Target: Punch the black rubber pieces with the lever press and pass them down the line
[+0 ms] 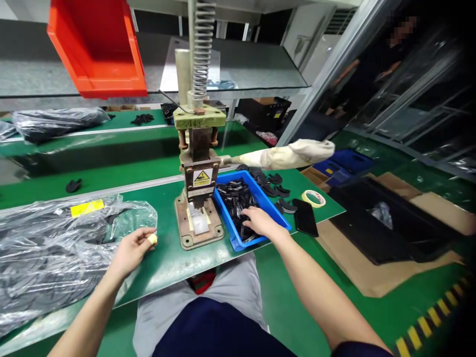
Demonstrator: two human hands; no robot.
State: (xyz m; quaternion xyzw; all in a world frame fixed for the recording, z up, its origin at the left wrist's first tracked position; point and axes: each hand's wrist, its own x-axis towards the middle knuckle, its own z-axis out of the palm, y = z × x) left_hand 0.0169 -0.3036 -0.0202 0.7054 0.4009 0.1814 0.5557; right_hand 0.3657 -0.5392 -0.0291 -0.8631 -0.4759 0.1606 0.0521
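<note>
My right hand (258, 221) reaches into a blue bin (273, 214), fingers a little apart and touching the small black plastic parts (236, 198) heaped there. My left hand (134, 248) hovers at the edge of a clear plastic bag (130, 213), thumb and forefinger drawn together. A small yellow piece (152, 239) shows at the thumb tip; whether it is held or wrapped around the thumb I cannot tell. Between my hands stands a hand press (203, 173) with a warning label. A whitish block (201, 223) sits on its base.
The press's cloth-wrapped lever (290, 154) sticks out to the right above the bin. Curved black pieces (269, 186), a tape roll (313, 198) and a black phone (305, 217) lie right of the bin. An orange bin (107, 74) hangs upper left. A person (372, 69) stands farther back.
</note>
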